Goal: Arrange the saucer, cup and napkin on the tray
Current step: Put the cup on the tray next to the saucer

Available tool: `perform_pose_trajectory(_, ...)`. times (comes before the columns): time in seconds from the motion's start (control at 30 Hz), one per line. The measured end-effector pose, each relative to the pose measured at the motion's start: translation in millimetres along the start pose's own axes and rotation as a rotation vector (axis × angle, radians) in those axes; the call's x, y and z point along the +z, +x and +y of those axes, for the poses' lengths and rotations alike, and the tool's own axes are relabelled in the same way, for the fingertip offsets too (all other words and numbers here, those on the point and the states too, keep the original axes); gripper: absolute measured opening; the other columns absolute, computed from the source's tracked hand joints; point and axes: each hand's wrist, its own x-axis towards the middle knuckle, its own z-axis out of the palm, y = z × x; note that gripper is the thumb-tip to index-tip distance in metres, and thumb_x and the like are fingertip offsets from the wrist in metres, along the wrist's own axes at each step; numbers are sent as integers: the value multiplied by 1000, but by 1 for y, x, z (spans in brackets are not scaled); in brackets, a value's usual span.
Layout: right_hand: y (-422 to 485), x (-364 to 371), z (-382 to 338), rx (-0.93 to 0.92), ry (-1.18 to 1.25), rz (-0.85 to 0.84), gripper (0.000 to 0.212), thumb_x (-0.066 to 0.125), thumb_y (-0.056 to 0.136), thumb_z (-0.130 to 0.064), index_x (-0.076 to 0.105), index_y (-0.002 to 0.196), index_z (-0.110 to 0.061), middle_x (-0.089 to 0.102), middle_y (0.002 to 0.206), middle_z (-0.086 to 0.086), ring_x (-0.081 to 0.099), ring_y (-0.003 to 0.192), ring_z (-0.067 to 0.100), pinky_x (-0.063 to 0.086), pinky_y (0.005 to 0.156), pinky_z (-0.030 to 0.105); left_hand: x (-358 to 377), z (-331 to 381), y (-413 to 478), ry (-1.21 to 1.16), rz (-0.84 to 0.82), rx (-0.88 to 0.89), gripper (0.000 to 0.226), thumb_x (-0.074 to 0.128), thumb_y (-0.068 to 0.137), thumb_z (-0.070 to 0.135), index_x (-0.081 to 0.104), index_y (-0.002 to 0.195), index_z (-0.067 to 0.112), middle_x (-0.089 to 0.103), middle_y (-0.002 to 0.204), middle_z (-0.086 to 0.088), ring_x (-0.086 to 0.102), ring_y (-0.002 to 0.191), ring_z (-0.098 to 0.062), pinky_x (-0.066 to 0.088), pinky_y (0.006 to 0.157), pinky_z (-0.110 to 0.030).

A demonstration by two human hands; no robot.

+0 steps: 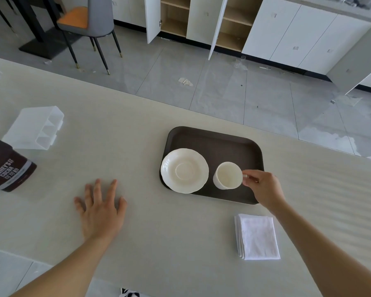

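A dark brown tray (219, 140) lies on the pale counter. A white scalloped saucer (184, 170) sits on the tray's left part, overhanging its left edge slightly. To its right an empty white cup (227, 175) stands on the tray, apart from the saucer. My right hand (263, 187) pinches the cup's handle on its right side. A folded white napkin (257, 236) lies on the counter in front of the tray's right corner. My left hand (101, 209) rests flat on the counter, fingers spread, well left of the tray.
A brown cocoa tin (7, 166) lies on its side at the far left, with a translucent plastic container (34, 127) behind it. The counter's far edge runs just behind the tray; beyond it are floor, a chair and white cabinets.
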Motion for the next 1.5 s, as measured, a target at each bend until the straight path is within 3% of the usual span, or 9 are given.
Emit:
perform_pose_trajectory(0.37, 25, 10, 8, 31, 48, -44, 17, 68, 91, -7, 77, 103, -16, 72, 86, -2, 64, 84, 21, 45, 74, 27, -2, 1, 1, 1, -3, -3, 65, 33, 84, 51, 44, 145, 28, 35, 155, -17, 21, 146, -41, 11, 115, -62)
perform_pose_trajectory(0.53, 29, 13, 9, 36, 41, -55, 21, 67, 92, -8, 76, 106, -20, 72, 88, -2, 64, 79, 13, 45, 68, 20, -3, 1, 0, 9, -13, -5, 65, 33, 85, 51, 44, 145, 29, 34, 156, -17, 20, 147, -41, 10, 116, -62)
perform_pose_trajectory(0.73, 21, 16, 8, 83, 80, -43, 30, 63, 95, -12, 66, 123, -22, 70, 100, -2, 68, 80, 9, 57, 83, 36, -2, 1, 0, 13, -20, -8, 65, 33, 85, 51, 42, 146, 30, 32, 157, -15, 19, 147, -39, 9, 117, -60)
perform_pose_trajectory(0.83, 11, 11, 9, 125, 160, -10, 39, 65, 94, -15, 58, 132, -21, 70, 105, -3, 71, 84, 18, 56, 87, 38, -1, 1, 0, 10, -16, -8, 64, 33, 85, 52, 42, 146, 31, 33, 156, -15, 19, 147, -39, 9, 117, -60)
perform_pose_trajectory(1.03, -33, -8, 25, 212, 180, 107, 25, 63, 92, -13, 68, 116, -16, 74, 86, -1, 71, 80, 25, 57, 82, 44, 2, -2, 1, 22, -27, -12, 65, 32, 86, 53, 40, 147, 31, 31, 157, -15, 17, 147, -39, 7, 117, -60)
perform_pose_trajectory(1.13, -63, -12, 40, 235, 47, 104, 22, 65, 92, -19, 70, 114, -19, 71, 82, -9, 68, 73, 19, 56, 70, 38, 2, -1, 1, 35, -29, -11, 65, 32, 86, 53, 41, 146, 30, 31, 157, -16, 18, 147, -40, 8, 116, -60)
perform_pose_trajectory(1.2, -81, -10, 50, 224, -153, 93, 27, 66, 92, -23, 67, 118, -21, 68, 91, -7, 64, 75, 17, 49, 67, 32, 1, -1, 1, 32, -30, -11, 65, 32, 85, 52, 41, 146, 30, 32, 157, -16, 18, 146, -40, 9, 116, -61)
perform_pose_trajectory(1.37, -108, -4, 62, 392, -388, -1, 51, 59, 92, -46, 54, 134, -18, 62, 121, 2, 61, 108, 25, 52, 77, 37, -3, 2, 0, 7, -28, -14, 66, 34, 84, 49, 43, 146, 28, 32, 157, -18, 18, 146, -41, 8, 116, -62)
perform_pose_trajectory(1.5, -118, 0, 62, 497, -452, -90, 57, 59, 84, -62, 55, 123, -20, 59, 104, -3, 60, 103, 23, 43, 70, 33, -4, 2, -1, 6, -39, -20, 66, 33, 84, 50, 41, 147, 29, 30, 158, -17, 16, 147, -40, 6, 116, -61)
